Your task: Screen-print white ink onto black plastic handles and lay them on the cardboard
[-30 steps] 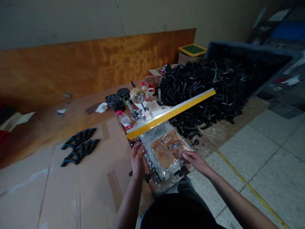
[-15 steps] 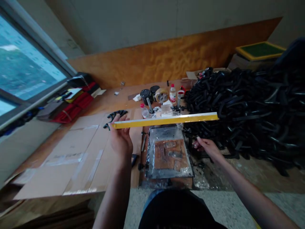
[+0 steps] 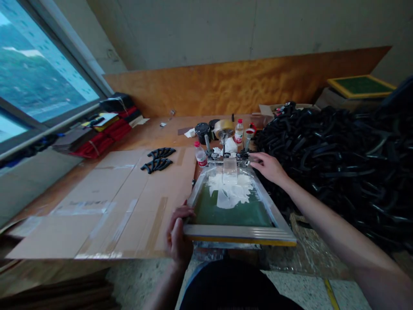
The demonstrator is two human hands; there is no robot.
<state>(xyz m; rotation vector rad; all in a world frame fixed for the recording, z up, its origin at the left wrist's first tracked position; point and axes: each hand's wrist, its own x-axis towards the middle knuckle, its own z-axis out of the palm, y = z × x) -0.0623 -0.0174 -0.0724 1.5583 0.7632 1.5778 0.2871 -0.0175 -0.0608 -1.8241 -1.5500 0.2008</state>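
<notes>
A screen printing frame (image 3: 238, 231) lies lowered in front of me, with green mesh (image 3: 206, 213) and a spread of white ink (image 3: 240, 191). At the frame's near left corner, my left hand (image 3: 180, 228) is closed around the edge. My right hand (image 3: 271, 168) is beyond the frame's far right corner, beside the hinge clamp (image 3: 242, 158); its fingers are stretched out, and I see nothing held in them. A translucent scraper (image 3: 230, 171) stands in the ink at the far end. The printing base under the frame is mostly hidden.
Black curved parts (image 3: 342, 159) form a large heap on the right. A few more black parts (image 3: 158, 159) lie on flat cardboard (image 3: 106, 206) at left. Behind the clamp are bottles (image 3: 238, 132), tape (image 3: 223, 129) and a black tub (image 3: 202, 132).
The frame has come down from a raised tilt, with my left hand lowering along with it. My right hand has moved from beside the base forward to the clamp.
</notes>
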